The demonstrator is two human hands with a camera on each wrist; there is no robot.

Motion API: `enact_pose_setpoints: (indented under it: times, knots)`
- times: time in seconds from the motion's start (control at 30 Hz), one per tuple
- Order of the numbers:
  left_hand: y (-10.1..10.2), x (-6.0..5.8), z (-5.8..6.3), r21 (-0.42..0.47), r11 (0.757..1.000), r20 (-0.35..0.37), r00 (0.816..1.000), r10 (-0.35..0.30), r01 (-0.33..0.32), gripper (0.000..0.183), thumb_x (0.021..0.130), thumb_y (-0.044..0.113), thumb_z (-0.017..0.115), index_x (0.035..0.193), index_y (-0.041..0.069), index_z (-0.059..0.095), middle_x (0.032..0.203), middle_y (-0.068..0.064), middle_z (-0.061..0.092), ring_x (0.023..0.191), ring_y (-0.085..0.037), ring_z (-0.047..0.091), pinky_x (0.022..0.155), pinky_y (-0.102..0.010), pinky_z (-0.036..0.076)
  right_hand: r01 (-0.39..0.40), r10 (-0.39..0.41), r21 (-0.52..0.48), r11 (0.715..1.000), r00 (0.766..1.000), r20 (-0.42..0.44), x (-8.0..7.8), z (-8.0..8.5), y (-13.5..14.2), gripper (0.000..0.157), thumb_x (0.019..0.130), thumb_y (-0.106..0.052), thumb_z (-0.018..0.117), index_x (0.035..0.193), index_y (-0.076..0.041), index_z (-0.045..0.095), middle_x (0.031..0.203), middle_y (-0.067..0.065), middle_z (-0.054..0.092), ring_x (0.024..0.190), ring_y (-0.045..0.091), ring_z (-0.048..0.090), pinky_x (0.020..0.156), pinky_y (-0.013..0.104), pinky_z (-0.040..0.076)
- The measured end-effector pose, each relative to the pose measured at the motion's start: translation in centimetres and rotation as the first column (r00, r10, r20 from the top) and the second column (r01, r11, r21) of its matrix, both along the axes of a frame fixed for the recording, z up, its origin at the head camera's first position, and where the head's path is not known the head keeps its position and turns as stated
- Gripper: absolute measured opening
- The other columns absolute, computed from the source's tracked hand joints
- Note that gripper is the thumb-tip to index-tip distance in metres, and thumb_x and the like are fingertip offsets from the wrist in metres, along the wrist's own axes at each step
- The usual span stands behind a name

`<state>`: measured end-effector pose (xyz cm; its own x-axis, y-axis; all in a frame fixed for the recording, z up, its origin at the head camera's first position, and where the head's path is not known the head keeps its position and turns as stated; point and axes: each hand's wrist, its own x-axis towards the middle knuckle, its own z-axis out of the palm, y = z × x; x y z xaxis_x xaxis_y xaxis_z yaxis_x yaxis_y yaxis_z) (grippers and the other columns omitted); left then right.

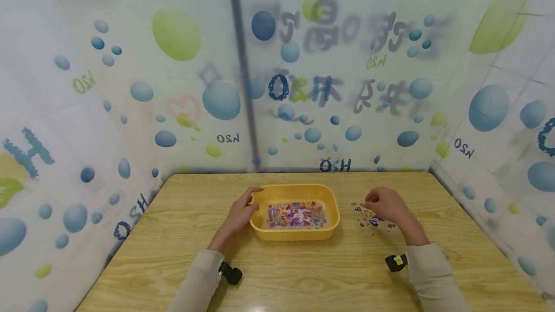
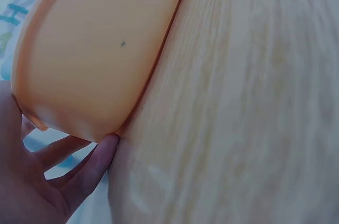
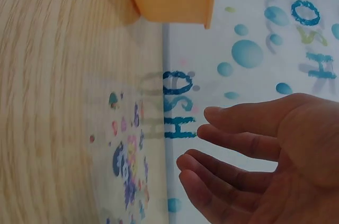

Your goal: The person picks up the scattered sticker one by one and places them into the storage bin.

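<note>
A yellow plastic basin (image 1: 295,236) sits on the table, and inside it lies a sheet of colourful stickers (image 1: 297,215) with a white figure near its middle. My left hand (image 1: 241,210) holds the basin by its left end, thumb at the rim and fingers against the outside wall; the left wrist view shows fingertips (image 2: 108,142) at the wall's lower edge. To the basin's right, a clear sheet with small colourful stickers (image 3: 127,166) lies flat on the wood. Above it hovers my right hand (image 1: 387,204), its fingers loosely bent and nothing seen between them.
The wooden table (image 1: 286,273) reaches back to a white curtain (image 1: 364,110) printed with blue and green drops, which also hangs on both sides. Each wrist carries a small black camera (image 1: 234,276) on a strap.
</note>
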<state>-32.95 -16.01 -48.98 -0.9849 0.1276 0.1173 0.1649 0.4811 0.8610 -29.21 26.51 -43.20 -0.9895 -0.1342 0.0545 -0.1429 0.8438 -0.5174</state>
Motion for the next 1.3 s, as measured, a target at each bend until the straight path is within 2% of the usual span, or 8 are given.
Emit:
enact_pose_setpoints:
  times: [0.17, 0.27, 0.57, 0.83, 0.97, 1.13, 1.2, 1.3]
  knots:
    - [0.0, 0.0, 0.0, -0.005, 1.0, -0.002, 1.0, -0.003, 0.003, 0.051, 0.095, 0.011, 0.053, 0.143, 0.025, 0.057, 0.134, -0.022, 0.067, 0.106, -0.027, 0.068, 0.08, -0.036, 0.057, -0.002, 0.002, 0.015, 1.0, 1.0, -0.006, 0.0, -0.5, 1.5, 0.028, 0.096, -0.014, 0.066, 0.113, 0.008, 0.069, 0.107, 0.026, 0.071, 0.093, 0.036, 0.068, 0.078, 0.051, 0.058]
    - [0.0, 0.0, 0.0, -0.004, 1.0, 0.005, 1.0, -0.001, 0.001, 0.051, 0.095, 0.011, 0.054, 0.143, 0.026, 0.057, 0.134, -0.022, 0.067, 0.106, -0.027, 0.069, 0.081, -0.036, 0.058, 0.018, -0.019, 0.043, 0.999, 1.0, 0.007, 0.0, -0.7, 2.3, 0.033, 0.096, -0.016, 0.066, 0.116, 0.009, 0.068, 0.112, 0.03, 0.069, 0.098, 0.042, 0.067, 0.08, 0.054, 0.057]
    - [0.1, 0.1, -0.1, -0.007, 1.0, 0.002, 1.0, 0.003, -0.003, 0.051, 0.094, 0.012, 0.054, 0.144, 0.026, 0.057, 0.137, -0.022, 0.065, 0.109, -0.028, 0.068, 0.081, -0.037, 0.058, 0.064, -0.073, 0.102, 0.993, 0.993, 0.088, -0.4, -1.9, 4.3, 0.048, 0.095, -0.018, 0.068, 0.124, 0.019, 0.06, 0.127, 0.04, 0.061, 0.113, 0.055, 0.06, 0.093, 0.061, 0.052]
    - [0.0, -0.1, -0.3, -0.012, 1.0, -0.01, 1.0, 0.007, -0.007, 0.051, 0.094, 0.012, 0.053, 0.143, 0.026, 0.057, 0.136, -0.021, 0.066, 0.108, -0.027, 0.068, 0.082, -0.036, 0.057, 0.076, -0.092, 0.129, 0.989, 0.989, 0.117, -1.0, -3.0, 5.2, 0.057, 0.094, -0.025, 0.07, 0.127, 0.02, 0.058, 0.13, 0.041, 0.059, 0.118, 0.056, 0.058, 0.097, 0.063, 0.049]
    - [-0.1, -0.1, -0.3, -0.002, 1.0, -0.005, 1.0, 0.004, -0.004, 0.051, 0.094, 0.011, 0.053, 0.143, 0.026, 0.057, 0.134, -0.021, 0.067, 0.107, -0.026, 0.068, 0.081, -0.035, 0.057, 0.072, -0.089, 0.136, 0.988, 0.988, 0.127, -1.1, -3.1, 5.2, 0.054, 0.093, -0.023, 0.071, 0.125, 0.019, 0.06, 0.128, 0.039, 0.061, 0.107, 0.046, 0.063, 0.094, 0.06, 0.052]
    - [-0.1, 0.0, -0.2, 0.003, 1.0, 0.001, 1.0, 0.006, -0.006, 0.052, 0.094, 0.011, 0.054, 0.143, 0.026, 0.057, 0.132, -0.021, 0.068, 0.105, -0.026, 0.068, 0.08, -0.035, 0.057, 0.074, -0.094, 0.151, 0.986, 0.987, 0.127, -1.1, -3.1, 5.0, 0.048, 0.091, -0.019, 0.073, 0.121, 0.017, 0.064, 0.122, 0.036, 0.066, 0.094, 0.034, 0.063, 0.089, 0.055, 0.055]
    - [0.0, 0.0, -0.2, -0.001, 1.0, 0.0, 1.0, 0.006, -0.006, 0.051, 0.094, 0.011, 0.053, 0.143, 0.026, 0.057, 0.132, -0.02, 0.068, 0.105, -0.025, 0.068, 0.079, -0.035, 0.057, 0.076, -0.096, 0.154, 0.985, 0.988, 0.123, -1.0, -3.1, 4.9, 0.043, 0.091, -0.018, 0.073, 0.117, 0.016, 0.067, 0.111, 0.031, 0.069, 0.086, 0.029, 0.06, 0.081, 0.049, 0.055]
    - [0.0, 0.0, -0.1, -0.004, 1.0, 0.0, 1.0, 0.006, -0.006, 0.051, 0.094, 0.012, 0.054, 0.143, 0.025, 0.057, 0.131, -0.02, 0.069, 0.104, -0.025, 0.068, 0.079, -0.035, 0.057, 0.078, -0.095, 0.148, 0.986, 0.989, 0.114, -1.0, -3.2, 4.7, 0.025, 0.091, -0.016, 0.072, 0.096, 0.008, 0.072, 0.083, 0.016, 0.066, 0.071, 0.022, 0.055, 0.065, 0.037, 0.048]
